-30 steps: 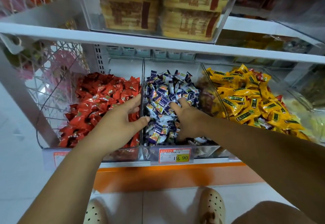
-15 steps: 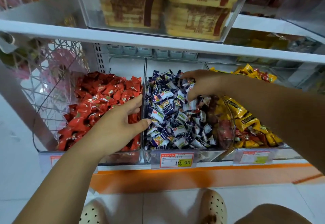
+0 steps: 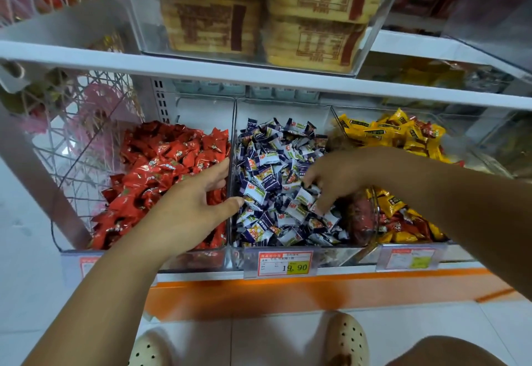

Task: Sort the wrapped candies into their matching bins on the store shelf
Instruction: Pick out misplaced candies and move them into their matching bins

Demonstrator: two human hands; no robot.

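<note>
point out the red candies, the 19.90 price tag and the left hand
red candies (image 3: 161, 164), head view, middle of the pile
19.90 price tag (image 3: 285, 263), head view, centre of the label
left hand (image 3: 190, 207), head view, back of the hand

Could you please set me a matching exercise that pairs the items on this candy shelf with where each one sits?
Items:
1. big heap of red candies
2. blue-and-white candies
3. yellow candies
4. 19.90 price tag

Places:
a. right bin
b. shelf edge, in front of the middle bin
c. left bin
d. inside the middle bin

Pairs: 1-c, 2-d, 3-a, 4-b
</note>
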